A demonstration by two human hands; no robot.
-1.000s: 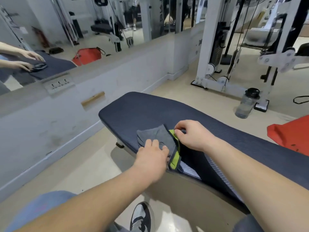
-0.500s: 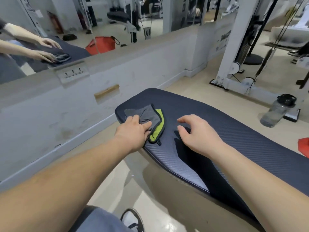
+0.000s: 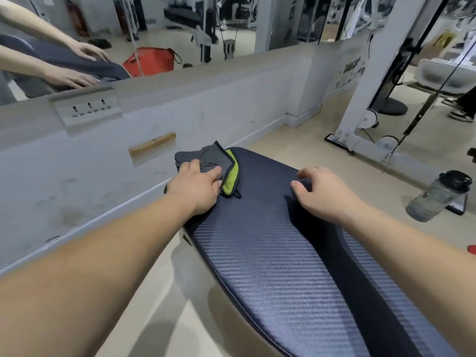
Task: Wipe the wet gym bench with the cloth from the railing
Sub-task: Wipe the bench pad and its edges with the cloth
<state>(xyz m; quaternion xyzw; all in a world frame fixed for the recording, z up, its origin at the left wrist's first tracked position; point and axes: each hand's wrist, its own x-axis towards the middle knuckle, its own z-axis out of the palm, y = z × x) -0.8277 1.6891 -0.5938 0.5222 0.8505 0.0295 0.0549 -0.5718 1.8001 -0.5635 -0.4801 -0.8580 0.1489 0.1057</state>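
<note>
The cloth (image 3: 215, 156) lies at the far left corner of the bench (image 3: 273, 256). It is grey and bunched, with a bright green inner side folded out along its right edge and a small dark loop at the near end. Its grey part seems to reach just past the pad's edge toward the wall. The left hand (image 3: 196, 187) lies on top of it, palm down, with the fingers fairly straight and close together, pressing the cloth onto the pad rather than gripping it. The bench pad is dark blue-grey with a fine ribbed weave, and it runs from that corner back toward the person.

The right hand (image 3: 323, 193) is well apart from the cloth, nearer the pad's right side. Its fingers are loosely bent with the tips on the surface and the thumb held out. It holds nothing. Both forearms are bare.

A translucent water bottle (image 3: 438, 200) with a black lid stands on the pale floor (image 3: 296, 140) to the right of the bench. Beyond it rises the white frame of a cable machine (image 3: 373, 81). A low grey wall (image 3: 231, 104) runs past the left of the bench, carrying a socket plate (image 3: 86, 109) and a small wooden block (image 3: 153, 146). Above the wall, a mirror (image 3: 278, 21) reflects both arms and a red bag (image 3: 149, 62).
</note>
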